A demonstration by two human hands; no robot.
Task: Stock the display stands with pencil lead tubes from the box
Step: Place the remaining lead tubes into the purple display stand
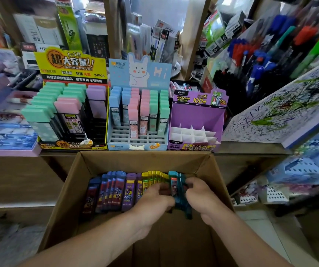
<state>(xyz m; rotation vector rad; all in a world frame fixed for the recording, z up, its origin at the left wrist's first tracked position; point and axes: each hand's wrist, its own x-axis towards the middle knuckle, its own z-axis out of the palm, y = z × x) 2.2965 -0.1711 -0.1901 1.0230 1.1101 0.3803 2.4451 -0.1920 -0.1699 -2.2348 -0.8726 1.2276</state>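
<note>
We can't see the left hand's (153, 199) fingertips, tucked down among the tubes (116, 189) in the box (68, 189), so its grip is unclear. Blur smears the teal tubes (180, 189) that the right hand (203, 197) pinches. Both forearms (97, 245) and the box's near wall run off the bottom edge; the pens (260, 60) at right are blurred, and tube print is too small to read.

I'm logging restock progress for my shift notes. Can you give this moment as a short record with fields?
box: open cardboard, lead tubes grouped by colour
left hand: grips teal tubes
right hand: grips same teal tubes
purple stand: no tubes, white dividers bare
blue stand: partly filled, front slots free
yellow stand: partly filled
</note>
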